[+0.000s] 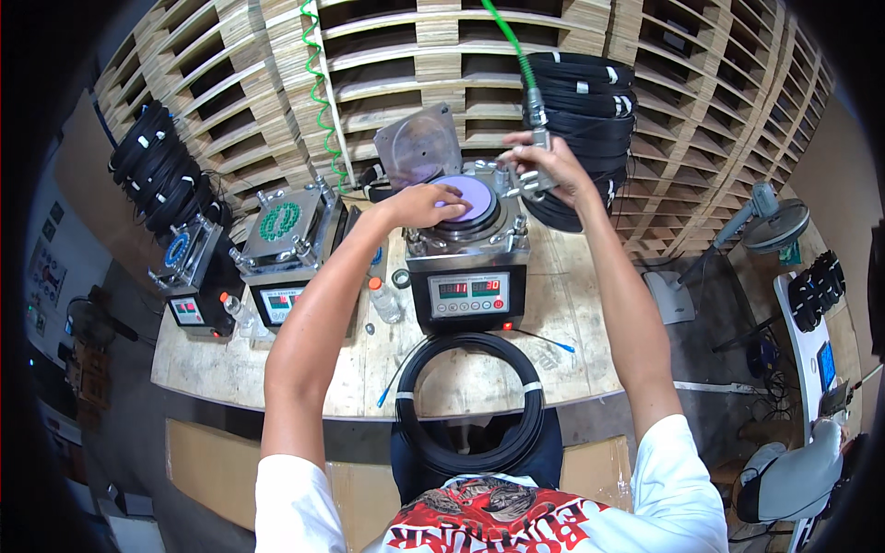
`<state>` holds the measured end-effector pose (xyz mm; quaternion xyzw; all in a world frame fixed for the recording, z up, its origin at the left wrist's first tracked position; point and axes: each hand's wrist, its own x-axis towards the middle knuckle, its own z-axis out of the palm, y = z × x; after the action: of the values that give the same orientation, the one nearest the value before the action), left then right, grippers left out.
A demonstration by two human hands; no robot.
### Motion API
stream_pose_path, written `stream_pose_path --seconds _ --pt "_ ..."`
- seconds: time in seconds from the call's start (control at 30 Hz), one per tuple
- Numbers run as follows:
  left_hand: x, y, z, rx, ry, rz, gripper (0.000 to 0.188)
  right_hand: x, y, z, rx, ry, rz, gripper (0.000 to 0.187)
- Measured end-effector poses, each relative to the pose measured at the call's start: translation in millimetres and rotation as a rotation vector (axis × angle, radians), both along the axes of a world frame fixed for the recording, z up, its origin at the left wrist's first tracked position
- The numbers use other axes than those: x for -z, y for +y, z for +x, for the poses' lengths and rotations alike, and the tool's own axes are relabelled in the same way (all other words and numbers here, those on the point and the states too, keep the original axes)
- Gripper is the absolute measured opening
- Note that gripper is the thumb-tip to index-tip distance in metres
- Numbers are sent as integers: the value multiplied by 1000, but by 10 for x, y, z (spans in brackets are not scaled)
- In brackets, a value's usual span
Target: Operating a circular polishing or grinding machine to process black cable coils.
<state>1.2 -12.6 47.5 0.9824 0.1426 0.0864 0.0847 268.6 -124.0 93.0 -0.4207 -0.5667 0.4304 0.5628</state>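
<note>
On the table in front of me stands a polishing machine [470,267] with a lit display, its round purple pad [478,195] exposed on top. My left hand [426,205] lies with its fingers extended on the left part of this pad. In my right hand [558,168] I grip a metal air blow gun [536,182], held just right of the pad, nozzle toward it. A green air hose [513,44] runs up from the gun. Behind the pad a square plate [417,146] with a clear round middle leans upright. A coil of black cable [406,396] rests at my lap.
Two similar machines [281,263] [189,276] stand at left, with plastic bottles [384,301] [238,311] near them. Stacks of black cable coils [579,120] [157,170] rise behind. Wooden pallets [387,46] form the back wall. A fan [772,224] and a person [788,479] are at right.
</note>
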Motion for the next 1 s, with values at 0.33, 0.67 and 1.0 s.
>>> stream_pose_path --seconds 0.33,0.67,1.0 --pt "-837 -569 -24 110 -764 -959 57 -119 -78 -730 -367 -230 -35 34" --pt "-1766 130 -1064 -383 -841 -753 37 646 136 -559 274 -563 233 22" --pt "-1359 1854 -1640 -1120 -1027 -286 22 791 45 -613 581 -914 300 41"
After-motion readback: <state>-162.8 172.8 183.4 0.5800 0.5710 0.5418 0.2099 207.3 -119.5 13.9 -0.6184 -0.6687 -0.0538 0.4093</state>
